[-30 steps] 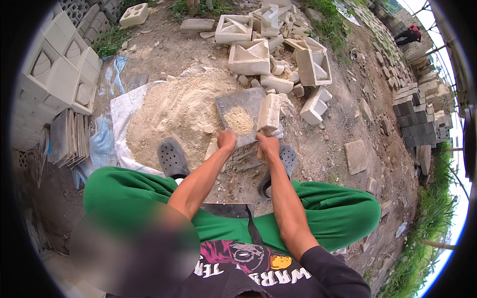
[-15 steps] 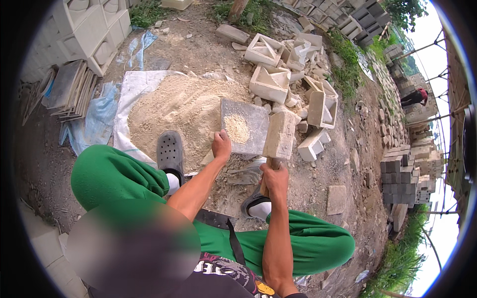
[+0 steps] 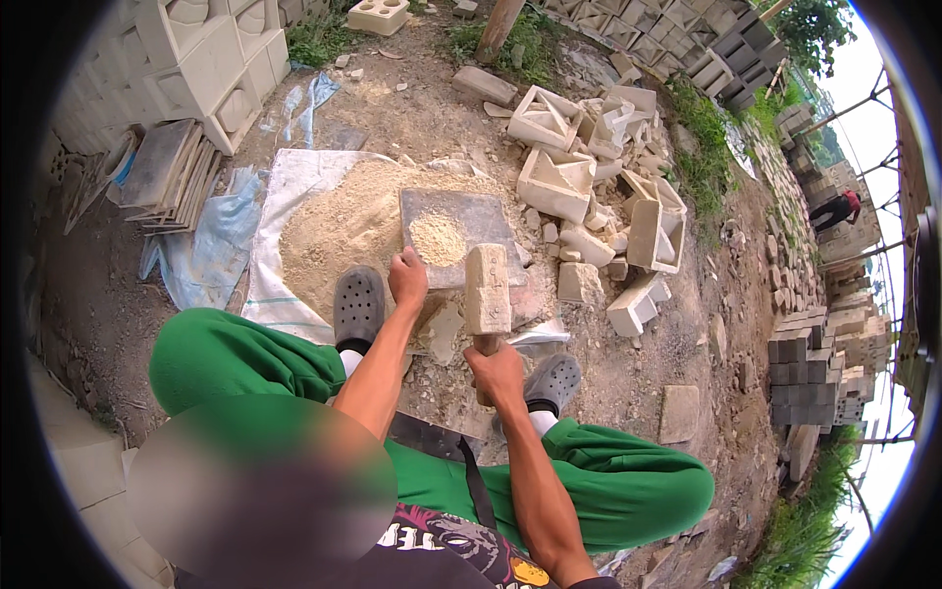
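Note:
My left hand [image 3: 408,279] is closed on the near left edge of a flat grey board [image 3: 491,226]. On the board lies a round heap of pale crushed crumbs [image 3: 438,240]. In my right hand [image 3: 496,373] is the handle of a mallet with a blocky, worn, pale head [image 3: 488,290]. The head covers the board's near right corner; I cannot tell whether it touches. Beyond and left of the board, sandy crushed material [image 3: 339,218] is spread over a white sack [image 3: 266,260].
Broken cream blocks [image 3: 556,182] and rubble lie to the right. At the left are stacked thin boards [image 3: 167,172], blue plastic sheeting [image 3: 211,240] and piled pale blocks [image 3: 216,69]. My shoes [image 3: 359,306] flank the work spot. Grey blocks [image 3: 800,368] and a distant person [image 3: 837,209] are farther right.
The grey board with its crumbs has shifted left over the sandy pile, together with my left hand. My right hand has brought the mallet left, closer to the board's near edge.

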Demonstrator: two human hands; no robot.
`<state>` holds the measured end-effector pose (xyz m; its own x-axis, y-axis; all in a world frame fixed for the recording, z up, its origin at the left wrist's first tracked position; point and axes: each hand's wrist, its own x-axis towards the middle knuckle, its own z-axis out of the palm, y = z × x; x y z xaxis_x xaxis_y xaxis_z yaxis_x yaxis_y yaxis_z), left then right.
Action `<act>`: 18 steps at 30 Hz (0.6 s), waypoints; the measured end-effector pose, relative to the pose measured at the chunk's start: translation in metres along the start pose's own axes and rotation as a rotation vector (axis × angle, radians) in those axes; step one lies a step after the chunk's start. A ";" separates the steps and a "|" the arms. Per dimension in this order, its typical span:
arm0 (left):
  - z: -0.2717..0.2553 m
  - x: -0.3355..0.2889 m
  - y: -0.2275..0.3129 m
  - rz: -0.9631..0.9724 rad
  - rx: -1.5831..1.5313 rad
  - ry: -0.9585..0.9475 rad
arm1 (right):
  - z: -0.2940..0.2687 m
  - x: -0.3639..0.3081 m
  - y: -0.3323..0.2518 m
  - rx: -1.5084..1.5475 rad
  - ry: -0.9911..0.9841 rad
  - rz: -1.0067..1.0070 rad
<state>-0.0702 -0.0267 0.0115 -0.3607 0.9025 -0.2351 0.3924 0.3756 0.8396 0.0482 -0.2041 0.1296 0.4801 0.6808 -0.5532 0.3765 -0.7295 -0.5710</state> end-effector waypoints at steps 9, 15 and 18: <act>-0.023 0.017 0.018 0.010 0.102 0.010 | -0.029 -0.014 -0.035 0.144 -0.182 0.059; -0.023 0.017 0.021 0.040 0.118 -0.033 | -0.032 -0.006 -0.022 0.109 -0.223 0.107; -0.014 0.029 0.019 0.033 0.110 -0.069 | -0.012 0.013 0.001 0.079 0.099 0.002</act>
<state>-0.0852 0.0033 0.0278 -0.2886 0.9257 -0.2445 0.4946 0.3628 0.7898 0.0646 -0.1972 0.1291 0.5579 0.6664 -0.4946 0.3136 -0.7211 -0.6178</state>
